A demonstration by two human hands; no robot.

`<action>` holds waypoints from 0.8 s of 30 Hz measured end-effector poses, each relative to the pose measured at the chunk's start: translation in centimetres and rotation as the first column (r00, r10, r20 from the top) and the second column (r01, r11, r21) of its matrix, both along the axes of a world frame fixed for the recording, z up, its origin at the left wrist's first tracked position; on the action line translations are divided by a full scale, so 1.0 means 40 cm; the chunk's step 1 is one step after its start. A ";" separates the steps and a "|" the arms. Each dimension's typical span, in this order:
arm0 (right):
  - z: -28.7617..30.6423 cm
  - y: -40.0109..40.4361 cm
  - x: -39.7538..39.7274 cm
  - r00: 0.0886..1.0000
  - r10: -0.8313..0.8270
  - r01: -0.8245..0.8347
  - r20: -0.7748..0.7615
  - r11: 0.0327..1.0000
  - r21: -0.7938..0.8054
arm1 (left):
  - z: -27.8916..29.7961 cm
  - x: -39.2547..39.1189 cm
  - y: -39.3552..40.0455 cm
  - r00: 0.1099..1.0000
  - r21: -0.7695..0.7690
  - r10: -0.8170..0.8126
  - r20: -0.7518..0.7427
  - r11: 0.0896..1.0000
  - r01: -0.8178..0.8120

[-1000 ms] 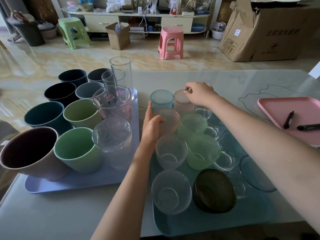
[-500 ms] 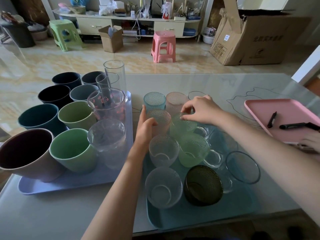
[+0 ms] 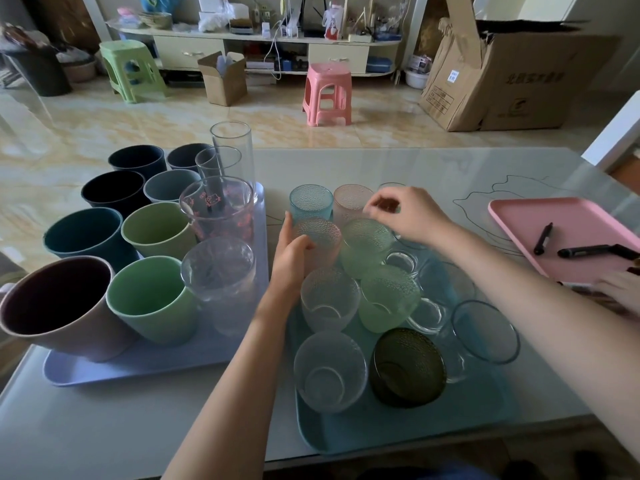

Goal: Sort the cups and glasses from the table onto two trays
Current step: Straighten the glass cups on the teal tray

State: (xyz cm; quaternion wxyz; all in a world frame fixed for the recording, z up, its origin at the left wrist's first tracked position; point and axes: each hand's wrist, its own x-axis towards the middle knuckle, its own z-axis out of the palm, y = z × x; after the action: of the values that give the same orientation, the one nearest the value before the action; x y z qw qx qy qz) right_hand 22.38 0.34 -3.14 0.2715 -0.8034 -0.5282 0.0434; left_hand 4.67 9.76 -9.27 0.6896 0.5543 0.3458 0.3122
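Note:
A lavender tray (image 3: 138,362) on the left carries several plastic cups, such as a green cup (image 3: 152,299), and some clear glasses. To its right, a teal tray (image 3: 346,434) holds several textured glasses, among them a dark green one (image 3: 405,368). My left hand (image 3: 291,261) wraps the side of a pink textured glass (image 3: 323,235) at the teal tray's left edge. My right hand (image 3: 408,216) hovers with bent, pinched fingers over a pale green glass (image 3: 367,240), beside a second pink glass (image 3: 349,200). What the fingers pinch is unclear.
A pink tray (image 3: 554,220) with black markers (image 3: 588,251) lies at the table's right edge, and another person's hand (image 3: 620,292) rests by it. A tall clear cylinder (image 3: 232,150) stands at the lavender tray's back. Beyond the table are stools and cardboard boxes.
My right hand drew back from the far pink glass to the pale green glass's rim and now sits just above and behind it. My left hand stayed on the pink glass.

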 end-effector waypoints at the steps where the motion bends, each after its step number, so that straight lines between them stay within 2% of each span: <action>1: 0.004 -0.014 0.011 0.997 -0.044 0.049 -0.060 0.995 0.085 | -0.001 -0.002 0.000 1.000 -0.020 0.005 0.016 1.000 -0.005; 4: 0.016 -0.070 0.060 0.944 -0.155 0.237 -0.290 0.932 0.273 | 0.000 -0.017 -0.010 0.997 -0.079 -0.003 0.074 0.997 0.009; 6: 0.016 -0.112 0.078 0.872 -0.161 0.325 -0.463 0.896 0.301 | -0.002 -0.033 -0.018 0.996 -0.137 -0.031 0.080 0.990 0.041; 8: -0.001 -0.160 0.074 0.796 -0.191 0.368 -0.575 0.906 0.208 | -0.016 -0.045 -0.025 0.994 -0.155 -0.054 0.092 0.985 0.068; 11: -0.048 -0.227 0.047 0.713 -0.254 0.354 -0.653 0.935 0.023 | 0.016 -0.072 -0.071 0.994 -0.126 -0.058 0.096 0.990 0.070; 16: -0.070 -0.258 -0.034 0.528 -0.232 0.349 -0.817 0.936 -0.040 | 0.017 -0.105 -0.128 0.997 -0.135 -0.051 0.059 0.989 0.058; 20: -0.067 -0.284 -0.078 0.257 -0.118 0.423 -0.959 0.906 0.001 | 0.020 -0.135 -0.155 0.996 -0.127 -0.090 -0.006 0.988 0.088; 22: -0.060 -0.314 -0.081 0.111 -0.036 0.511 -0.993 0.859 0.026 | 0.021 -0.160 -0.170 0.999 -0.130 -0.029 -0.034 0.991 0.025; 24: -0.065 -0.354 -0.080 0.018 0.047 0.591 -0.999 0.805 0.049 | 0.018 -0.191 -0.193 0.999 -0.124 0.016 -0.034 0.992 -0.021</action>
State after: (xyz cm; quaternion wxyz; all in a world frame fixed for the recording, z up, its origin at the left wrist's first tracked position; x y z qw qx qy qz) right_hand 19.16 -13.80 -5.72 0.7367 -0.5535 -0.0213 0.3878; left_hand -2.97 2.04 -8.55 0.7140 0.5123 0.3810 0.2874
